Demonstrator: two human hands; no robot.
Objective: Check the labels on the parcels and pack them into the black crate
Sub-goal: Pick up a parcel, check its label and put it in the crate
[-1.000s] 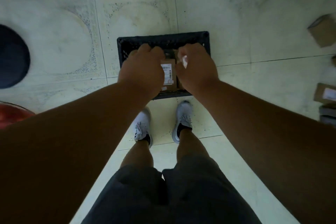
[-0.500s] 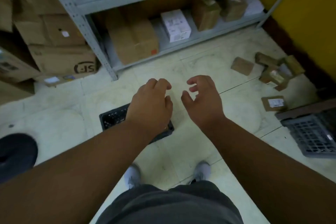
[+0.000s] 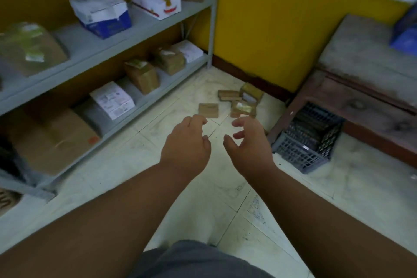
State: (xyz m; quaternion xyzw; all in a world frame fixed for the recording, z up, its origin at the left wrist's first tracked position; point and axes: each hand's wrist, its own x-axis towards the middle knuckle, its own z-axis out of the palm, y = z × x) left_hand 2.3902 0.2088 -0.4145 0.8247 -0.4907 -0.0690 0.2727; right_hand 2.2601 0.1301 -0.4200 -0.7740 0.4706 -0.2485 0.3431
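**Brown parcels wait on the floor, both hands free**

Brown cardboard parcels lie in a loose cluster on the pale tiled floor (image 3: 191, 187) near the yellow wall's corner: one flat parcel (image 3: 208, 110) sits apart from the rest and nearest the hands, and a small pile (image 3: 242, 102) lies just beyond it. The left hand (image 3: 186, 145) and right hand (image 3: 247, 142) are stretched forward above the floor, fingers loosely curled and spread, holding nothing and touching nothing.

The black crate named in the task is not in view here. A grey lattice crate (image 3: 309, 142) stands on the floor, tucked partly under the worn wooden desk (image 3: 361, 79); its inside looks dark, and I cannot tell whether anything lies in it. The metal shelf unit (image 3: 135, 36) holds other boxes: white ones with printed labels, and taped brown cartons.

Risks, as I judge them: the grey crate stands closest to the pile, so a parcel could end up in it instead of the black one. The pile's parcels overlap, so lifting one may tip its neighbours. Labels on several face away or are blurred, so a hurried grab could skip the check.
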